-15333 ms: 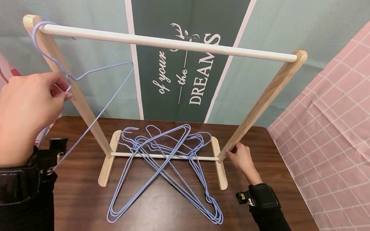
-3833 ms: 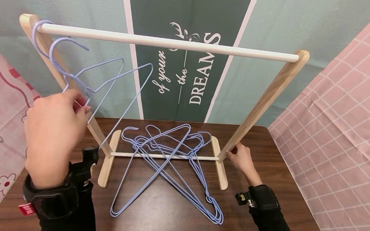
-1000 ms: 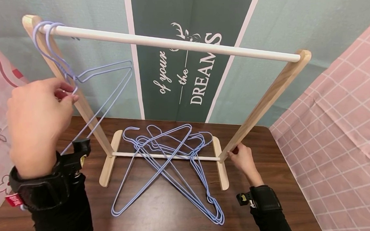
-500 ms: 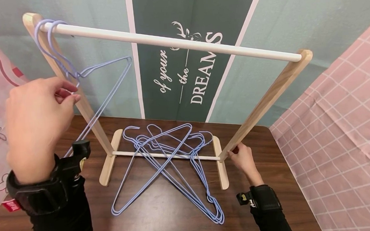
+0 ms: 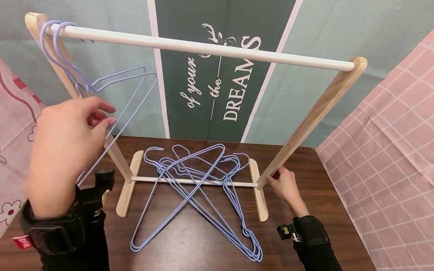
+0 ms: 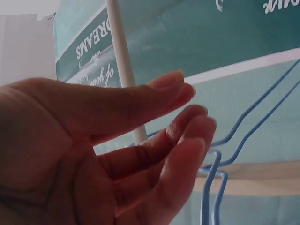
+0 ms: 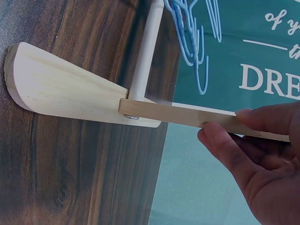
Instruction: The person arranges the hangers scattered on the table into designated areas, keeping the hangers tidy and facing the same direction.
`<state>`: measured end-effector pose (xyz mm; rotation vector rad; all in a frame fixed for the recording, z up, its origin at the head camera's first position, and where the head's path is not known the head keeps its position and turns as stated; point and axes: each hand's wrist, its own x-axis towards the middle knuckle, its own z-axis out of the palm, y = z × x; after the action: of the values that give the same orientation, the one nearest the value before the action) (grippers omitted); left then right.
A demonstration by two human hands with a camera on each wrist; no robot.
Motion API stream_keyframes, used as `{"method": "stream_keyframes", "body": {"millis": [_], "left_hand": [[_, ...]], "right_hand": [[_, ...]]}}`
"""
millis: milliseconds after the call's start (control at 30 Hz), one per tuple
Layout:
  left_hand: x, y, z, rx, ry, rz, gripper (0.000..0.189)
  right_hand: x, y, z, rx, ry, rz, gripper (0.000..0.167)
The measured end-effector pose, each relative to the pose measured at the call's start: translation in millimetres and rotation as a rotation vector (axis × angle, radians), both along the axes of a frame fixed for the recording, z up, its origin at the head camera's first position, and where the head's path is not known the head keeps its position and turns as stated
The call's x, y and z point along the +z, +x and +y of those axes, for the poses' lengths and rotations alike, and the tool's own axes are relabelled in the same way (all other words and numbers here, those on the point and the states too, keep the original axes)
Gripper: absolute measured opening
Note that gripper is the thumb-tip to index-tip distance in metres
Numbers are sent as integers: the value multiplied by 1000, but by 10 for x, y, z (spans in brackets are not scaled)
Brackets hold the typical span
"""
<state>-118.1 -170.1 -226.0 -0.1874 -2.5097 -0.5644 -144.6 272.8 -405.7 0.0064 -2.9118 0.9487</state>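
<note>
Two hangers (image 5: 82, 80) are hung on the rail (image 5: 204, 48), left hand (image 5: 68, 140) held loosely spread nearby; the post (image 5: 309, 122)'s pinched by the right hand (image 5: 284, 185) toward the table (image 5: 317, 187)'s right edge.

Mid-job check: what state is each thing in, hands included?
Hung hangers: two, hooked over top rail, left end
Loose hangers: overlapping, across lower bar
Rack: standing upright
Left hand: empty, fingers loosely bent
Right hand: gripping right post

a screened-off tabletop (image 5: 180, 262), room type unclear; lettered backdrop (image 5: 197, 122) and pink gridded cloth (image 5: 400, 149) border it
</note>
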Motion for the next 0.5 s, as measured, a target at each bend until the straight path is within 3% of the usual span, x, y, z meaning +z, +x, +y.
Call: {"method": "stream_keyframes", "body": {"millis": [233, 500], "left_hand": [[74, 113, 232, -85, -22, -1, 12], [-20, 136, 368, -112, 8, -78, 13]], "right_hand": [[1, -3, -3, 3, -10, -2, 28], [0, -5, 1, 5, -6, 15, 27]]}}
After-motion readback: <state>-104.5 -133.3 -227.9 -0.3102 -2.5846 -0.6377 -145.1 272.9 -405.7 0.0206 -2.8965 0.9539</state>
